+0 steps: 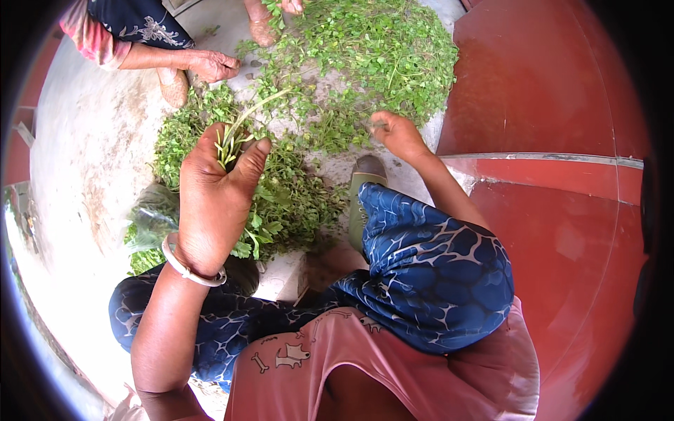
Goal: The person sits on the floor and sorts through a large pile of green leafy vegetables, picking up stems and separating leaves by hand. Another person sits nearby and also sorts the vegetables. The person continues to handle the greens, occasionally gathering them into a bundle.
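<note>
My left hand (214, 189), with a white bangle (188, 265) on its wrist, is closed around a small bunch of green stems (229, 146). One long pale stem sticks out toward the upper right, above the loose greens. Over the right edge of the leafy greens (393, 52) is my right hand (401, 135), its fingers curled together. Anything between those fingertips is too small and blurred to name. A denser heap of leafy greens (291, 200) lies on the ground between my feet, partly behind my left hand.
Across the greens at the upper left, another person's hand (214, 66) reaches over the ground. That person's shoe (174, 88) stands beside the heap. A clear plastic bag (154, 214) with greens lies by my left knee. Red panels (533, 91) border the right side.
</note>
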`<state>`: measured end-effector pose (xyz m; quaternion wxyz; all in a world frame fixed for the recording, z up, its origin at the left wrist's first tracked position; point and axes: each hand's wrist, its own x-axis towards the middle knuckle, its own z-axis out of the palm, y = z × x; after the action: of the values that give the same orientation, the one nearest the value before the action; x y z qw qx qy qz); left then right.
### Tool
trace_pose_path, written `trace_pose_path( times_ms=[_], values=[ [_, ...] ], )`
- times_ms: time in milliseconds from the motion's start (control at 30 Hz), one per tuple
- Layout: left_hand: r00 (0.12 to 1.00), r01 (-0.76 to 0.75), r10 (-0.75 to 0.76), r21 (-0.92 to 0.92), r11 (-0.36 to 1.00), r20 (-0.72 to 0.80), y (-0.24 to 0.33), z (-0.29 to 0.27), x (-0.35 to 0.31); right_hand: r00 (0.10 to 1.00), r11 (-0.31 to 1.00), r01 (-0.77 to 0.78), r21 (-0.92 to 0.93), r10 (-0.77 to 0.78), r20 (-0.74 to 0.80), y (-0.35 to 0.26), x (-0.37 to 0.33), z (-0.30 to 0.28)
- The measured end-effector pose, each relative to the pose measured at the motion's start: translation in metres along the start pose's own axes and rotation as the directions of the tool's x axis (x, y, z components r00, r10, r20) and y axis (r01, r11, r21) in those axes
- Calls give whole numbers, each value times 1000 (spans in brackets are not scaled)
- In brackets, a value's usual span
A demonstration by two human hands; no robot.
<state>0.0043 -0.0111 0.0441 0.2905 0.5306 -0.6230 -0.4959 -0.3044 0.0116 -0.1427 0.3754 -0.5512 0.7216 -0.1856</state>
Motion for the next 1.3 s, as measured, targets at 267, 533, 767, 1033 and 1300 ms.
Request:
trace_pose_path(
  times_ms=[267, 533, 767, 1033, 1300],
  values=[
    [1000, 15, -17, 81, 997, 25, -4, 1, -2, 910, 782, 345, -519, -413, -17, -26, 18, 65],
    [998, -41, 37, 82, 996, 49, -12, 5, 1, 971, 879, 238, -414, -232, 64, -32, 46, 58],
    [993, -94, 89, 69, 993, 71, -6, 5, 1, 998, 984, 35, 177, -25, -60, -18, 23, -39],
    [994, 50, -41, -97, 994, 99, -5, 7, 1, 994, 764, -30, 645, -43, 98, -79, -29, -82],
    [945, 301, -204, -432, 850, 256, -8, 12, 13, 952, 746, 48, 664, -236, 197, -143, -65, -88]
  ],
)
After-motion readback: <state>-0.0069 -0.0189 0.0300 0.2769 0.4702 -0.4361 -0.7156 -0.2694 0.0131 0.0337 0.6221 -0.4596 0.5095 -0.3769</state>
